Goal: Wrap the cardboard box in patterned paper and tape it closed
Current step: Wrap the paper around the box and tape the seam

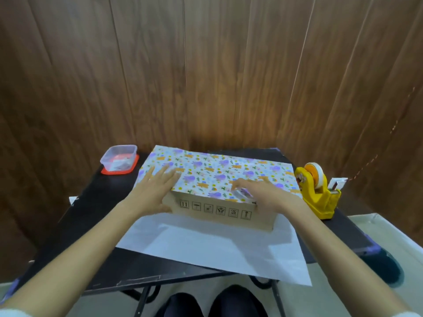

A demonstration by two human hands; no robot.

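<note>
A brown cardboard box (219, 212) with printed handling symbols stands on a sheet of wrapping paper. The paper's patterned side (219, 172) is folded over the box top; its white underside (212, 248) spreads toward me on the table. My left hand (152, 189) lies flat with straight fingers on the paper at the box's left top edge. My right hand (263, 193) presses a clear piece of tape (241, 194) onto the paper's edge near the box's front right; its fingertips are blurred.
A yellow tape dispenser (317, 191) stands right of the box. A clear plastic tub (119, 159) on a red lid sits at the back left of the black table (91, 220). A wooden panel wall rises behind. My knees show below the table edge.
</note>
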